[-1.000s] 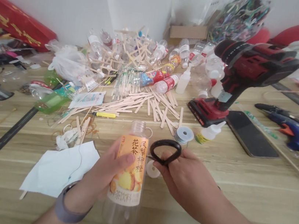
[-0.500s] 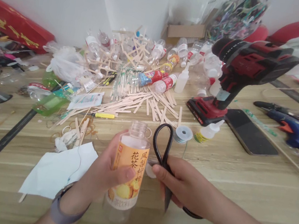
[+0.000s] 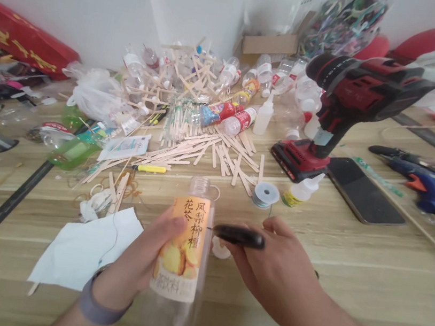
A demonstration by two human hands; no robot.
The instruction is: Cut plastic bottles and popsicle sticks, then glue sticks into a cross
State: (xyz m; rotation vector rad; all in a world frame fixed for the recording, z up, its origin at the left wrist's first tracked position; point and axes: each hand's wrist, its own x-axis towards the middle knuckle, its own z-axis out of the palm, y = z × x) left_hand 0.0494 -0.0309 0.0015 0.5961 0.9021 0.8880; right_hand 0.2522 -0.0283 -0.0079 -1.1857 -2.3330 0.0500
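My left hand [image 3: 148, 253] is wrapped round a clear plastic bottle [image 3: 174, 313] with an orange fruit-drink label, its thumb pressed on the label. The bottle stands nearly upright, its neck uncapped. In my right hand [image 3: 277, 271] is a pair of black scissors [image 3: 239, 236], seen almost edge-on, with one end pointing at the bottle's right side. Whether the scissors touch the bottle I cannot tell. Just below them lies a small round whitish piece [image 3: 220, 248], partly hidden by my fingers.
Beyond my hands lie a spool of thread [image 3: 265, 195], a small glue bottle [image 3: 301, 191], a phone [image 3: 365, 192] and a red cordless drill [image 3: 329, 119]. Wooden sticks [image 3: 187, 145] and plastic bottles are heaped at the back. White paper [image 3: 79, 251] lies left; a blue glue gun [image 3: 432, 188] lies right.
My right hand has turned the scissors from hanging downward to lying sideways against or near the bottle. The bottle has turned slightly and come a little nearer to me.
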